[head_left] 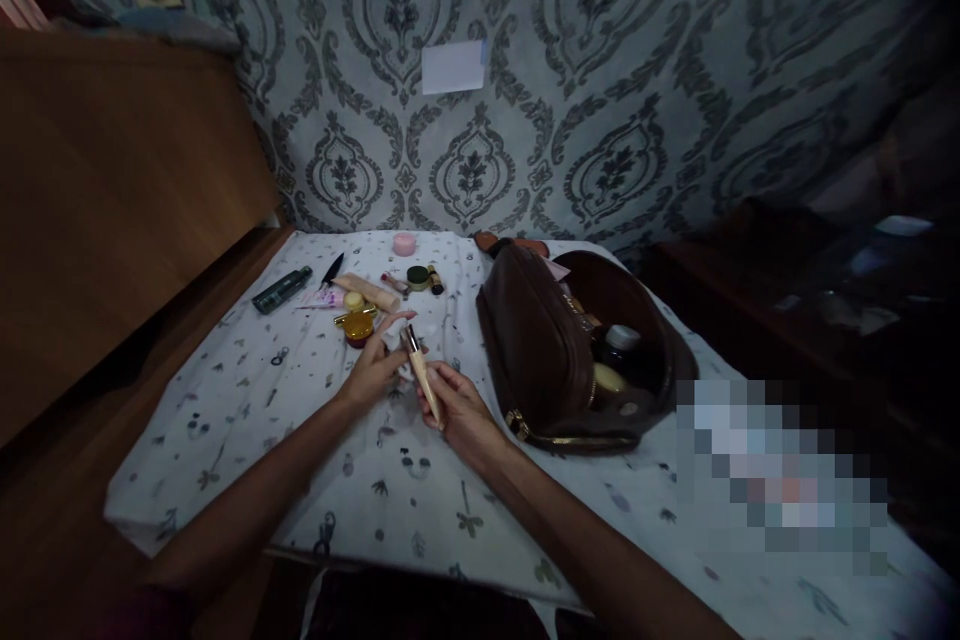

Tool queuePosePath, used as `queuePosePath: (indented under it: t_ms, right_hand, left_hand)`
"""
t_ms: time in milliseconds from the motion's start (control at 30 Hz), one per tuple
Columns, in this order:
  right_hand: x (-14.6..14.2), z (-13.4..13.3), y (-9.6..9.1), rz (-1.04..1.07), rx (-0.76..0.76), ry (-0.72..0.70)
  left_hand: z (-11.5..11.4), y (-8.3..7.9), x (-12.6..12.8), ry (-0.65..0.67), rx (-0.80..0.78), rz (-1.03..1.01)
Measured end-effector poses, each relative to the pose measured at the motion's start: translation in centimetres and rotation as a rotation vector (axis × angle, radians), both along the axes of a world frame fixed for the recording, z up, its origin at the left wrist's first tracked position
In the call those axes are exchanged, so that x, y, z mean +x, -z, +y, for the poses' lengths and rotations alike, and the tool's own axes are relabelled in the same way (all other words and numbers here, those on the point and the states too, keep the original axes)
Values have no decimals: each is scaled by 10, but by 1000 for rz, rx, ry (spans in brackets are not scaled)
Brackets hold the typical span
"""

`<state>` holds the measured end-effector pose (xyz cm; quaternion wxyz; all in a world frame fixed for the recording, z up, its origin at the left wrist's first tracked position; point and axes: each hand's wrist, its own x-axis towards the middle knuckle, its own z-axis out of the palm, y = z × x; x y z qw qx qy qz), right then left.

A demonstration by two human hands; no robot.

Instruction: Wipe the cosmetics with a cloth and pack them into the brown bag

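Note:
My right hand [461,410] is closed around a slim beige cosmetic stick [424,382] with a dark, silvery upper end; whether it is a tube or a brush I cannot tell. Close beside it, my left hand [377,365] has its index finger stretched toward that end. Crumpled white tissue [406,370] shows between the two hands, seemingly pinched under the left fingers. Just beyond my left hand lies an amber round jar [358,326]. To the right of my right hand stands an open brown cosmetic bag [525,340] with bottles inside.
Behind my hands lie a beige tube [375,294], a dark green bottle [282,290], a black pointed item [332,269], a dark round lid [418,276] and a pink jar [404,244]. A wooden cabinet [127,190] borders the left. The patterned cloth [300,430] covers the table.

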<state>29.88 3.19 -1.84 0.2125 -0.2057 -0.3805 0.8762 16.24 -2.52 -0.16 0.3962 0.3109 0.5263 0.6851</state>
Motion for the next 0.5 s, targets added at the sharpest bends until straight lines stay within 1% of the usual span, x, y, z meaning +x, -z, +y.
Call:
queuePosePath:
  t_ms: [67, 133, 167, 233, 333, 400, 500]
  right_hand:
    - [-1, 3, 2, -11, -13, 59]
    - [0, 6, 3, -11, -20, 86]
    - [0, 7, 3, -10, -20, 88]
    - [1, 7, 3, -11, -5, 78]
    - [3, 3, 1, -26, 55, 53]
    - [3, 0, 0, -32, 97, 43]
    - [4, -2, 0, -31, 125, 47]
  left_hand:
    - [-1, -2, 1, 115, 61, -71]
    - [0, -2, 1, 180, 138, -181]
    - [0, -3, 0, 186, 159, -228]
    - [2, -3, -3, 165, 142, -283]
    - [2, -6, -5, 116, 74, -309]
    - [1, -8, -5, 98, 62, -321]
    - [0, -11, -4, 105, 40, -318]
